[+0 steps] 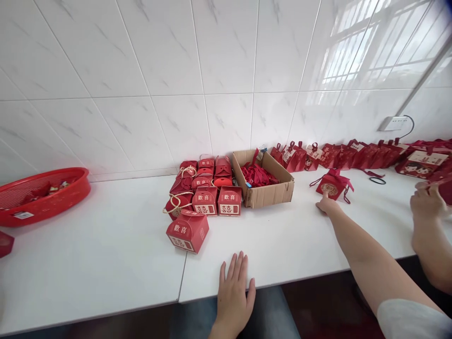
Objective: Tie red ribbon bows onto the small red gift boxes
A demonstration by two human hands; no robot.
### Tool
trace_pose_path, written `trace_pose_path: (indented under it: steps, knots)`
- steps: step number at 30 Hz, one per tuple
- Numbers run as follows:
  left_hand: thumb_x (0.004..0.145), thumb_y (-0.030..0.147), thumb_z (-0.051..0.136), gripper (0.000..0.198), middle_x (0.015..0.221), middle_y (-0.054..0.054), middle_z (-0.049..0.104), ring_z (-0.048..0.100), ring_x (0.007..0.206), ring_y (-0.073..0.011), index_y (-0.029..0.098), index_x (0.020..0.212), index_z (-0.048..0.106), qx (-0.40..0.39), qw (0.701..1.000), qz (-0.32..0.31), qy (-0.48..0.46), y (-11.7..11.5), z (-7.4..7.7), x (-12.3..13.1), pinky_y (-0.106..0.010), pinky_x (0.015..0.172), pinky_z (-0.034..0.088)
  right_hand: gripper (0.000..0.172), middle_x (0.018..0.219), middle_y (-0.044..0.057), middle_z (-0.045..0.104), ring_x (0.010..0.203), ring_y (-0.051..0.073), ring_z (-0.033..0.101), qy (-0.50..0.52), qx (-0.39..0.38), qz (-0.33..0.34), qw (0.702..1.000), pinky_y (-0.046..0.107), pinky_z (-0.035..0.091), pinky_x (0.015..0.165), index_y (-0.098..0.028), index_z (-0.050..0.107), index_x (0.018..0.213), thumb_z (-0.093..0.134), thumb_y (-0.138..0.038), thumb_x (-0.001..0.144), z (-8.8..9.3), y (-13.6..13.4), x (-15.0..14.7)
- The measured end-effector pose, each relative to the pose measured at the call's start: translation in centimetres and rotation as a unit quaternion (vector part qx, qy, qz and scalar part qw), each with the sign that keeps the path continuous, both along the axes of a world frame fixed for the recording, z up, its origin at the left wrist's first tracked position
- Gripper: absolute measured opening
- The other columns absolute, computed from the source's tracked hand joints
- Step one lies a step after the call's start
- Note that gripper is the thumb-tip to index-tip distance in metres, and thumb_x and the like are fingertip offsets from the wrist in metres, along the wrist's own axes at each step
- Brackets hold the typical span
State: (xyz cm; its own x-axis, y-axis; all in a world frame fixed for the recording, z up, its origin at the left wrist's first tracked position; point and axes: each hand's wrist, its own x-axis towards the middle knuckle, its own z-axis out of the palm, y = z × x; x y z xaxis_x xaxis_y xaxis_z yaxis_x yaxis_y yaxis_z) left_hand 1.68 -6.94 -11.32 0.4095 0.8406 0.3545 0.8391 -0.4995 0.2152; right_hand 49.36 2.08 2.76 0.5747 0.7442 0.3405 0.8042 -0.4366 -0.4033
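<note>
My left hand [233,294] lies palm down at the table's front edge, fingers stretched out and holding nothing. To the right, my right hand [327,205] reaches out with a fingertip against the front of a small red gift box [335,183] tied with a dark red ribbon; its other fingers are partly hidden. Beyond my left hand, a red candy box [189,230] with white characters sits apart, turned at an angle. Behind it stands a cluster of similar red boxes [205,200], some with rope handles.
An open cardboard box [270,195] holds red ribbons. A red plastic basket [76,188] is at the far left. Red gift bags [330,154] line the wall, near a black ring [377,180]. At the right edge, another person's hand [427,202] holds something red.
</note>
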Motion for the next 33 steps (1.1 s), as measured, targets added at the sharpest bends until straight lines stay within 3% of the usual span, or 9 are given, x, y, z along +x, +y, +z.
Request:
trace_pose_path:
  steps: [3,6,10,12,16,20,27,31,33]
  knots:
    - [0.091,0.024,0.043,0.060,0.145,-0.009,0.043,0.040,0.133,-0.0264,0.024,0.147,0.022,0.009,0.997,0.011,-0.072,-0.2,0.3,0.1,-0.051,0.106,0.036,0.055,0.113,0.029,0.057,0.100,0.035,0.059,0.030,-0.044,0.006,0.999,0.049,0.041,0.082,-0.006,0.055,0.124,0.049,-0.044,0.084,-4.5,3.4,-4.2]
    - [0.087,0.024,0.050,0.062,0.141,-0.014,0.043,0.041,0.131,-0.0272,0.022,0.144,0.024,0.059,0.969,0.105,-0.215,0.0,1.2,-1.0,-0.047,0.099,0.045,0.052,0.106,0.026,0.061,0.096,0.033,0.061,0.053,-0.083,0.002,0.995,0.046,0.043,0.079,-0.007,0.053,0.128,0.041,-0.035,0.085,-8.7,5.8,-8.0]
    - [0.075,0.036,0.068,0.083,0.141,-0.021,0.032,0.029,0.134,-0.0363,0.018,0.143,0.024,0.157,0.900,0.276,-0.298,2.1,3.1,-5.6,-0.054,0.099,0.041,0.047,0.112,0.019,0.060,0.103,0.031,0.059,0.058,-0.123,0.029,0.990,0.041,0.045,0.086,-0.013,0.061,0.120,0.035,-0.030,0.084,-12.3,4.3,-10.4]
    - [0.065,0.042,0.075,0.098,0.144,-0.022,0.026,0.023,0.136,-0.0386,0.018,0.144,0.021,0.134,0.890,0.306,-0.309,3.6,3.8,-8.5,-0.058,0.104,0.034,0.048,0.125,0.016,0.054,0.117,0.033,0.051,0.042,-0.134,0.058,0.988,0.042,0.040,0.096,-0.017,0.061,0.122,0.037,-0.038,0.085,-13.7,2.2,-11.2]
    - [0.055,0.042,0.081,0.117,0.151,-0.020,0.006,0.008,0.142,-0.0372,0.022,0.146,0.009,0.060,0.881,0.269,-0.384,6.6,4.5,-11.7,-0.058,0.109,0.025,0.057,0.147,0.012,0.035,0.136,0.031,0.031,-0.035,-0.149,0.112,0.982,0.047,0.027,0.107,-0.022,0.039,0.142,0.022,-0.043,0.092,-15.7,-0.8,-13.0]
    - [0.062,0.039,0.078,0.112,0.149,-0.019,0.023,0.032,0.135,-0.0347,0.026,0.146,0.005,-0.021,0.839,0.214,-0.500,7.2,4.3,-10.8,-0.053,0.106,0.034,0.057,0.148,0.012,0.034,0.138,0.030,0.029,-0.038,-0.153,0.109,0.981,0.047,0.026,0.108,-0.021,0.041,0.140,0.022,-0.045,0.092,-16.4,-1.1,-13.4]
    - [0.074,0.035,0.069,0.086,0.146,-0.012,0.039,0.039,0.133,-0.0298,0.028,0.147,0.022,-0.225,0.895,0.006,-0.385,4.6,4.3,-9.1,-0.046,0.107,0.037,0.042,0.112,0.016,0.060,0.109,0.030,0.056,0.019,-0.016,0.134,0.991,0.043,0.043,0.092,-0.017,0.048,0.106,0.037,-0.050,0.082,-16.3,-1.0,-12.4]
    - [0.074,0.037,0.070,0.083,0.144,-0.012,0.042,0.044,0.130,-0.0281,0.028,0.144,0.026,-0.248,0.891,0.007,-0.380,4.7,4.8,-9.2,-0.044,0.104,0.040,0.034,0.119,0.016,0.056,0.123,0.032,0.045,-0.005,-0.037,0.152,0.988,0.045,0.039,0.095,-0.021,0.049,0.076,0.039,-0.053,0.082,-15.9,-1.2,-12.9]
    - [0.073,0.037,0.070,0.084,0.144,-0.012,0.041,0.043,0.130,-0.0282,0.027,0.144,0.026,-0.244,0.891,0.015,-0.382,5.0,4.7,-9.3,-0.045,0.105,0.039,0.038,0.131,0.015,0.049,0.131,0.034,0.035,-0.013,-0.070,0.147,0.987,0.048,0.034,0.100,-0.020,0.054,0.075,0.036,-0.052,0.085,-15.6,-1.3,-13.4]
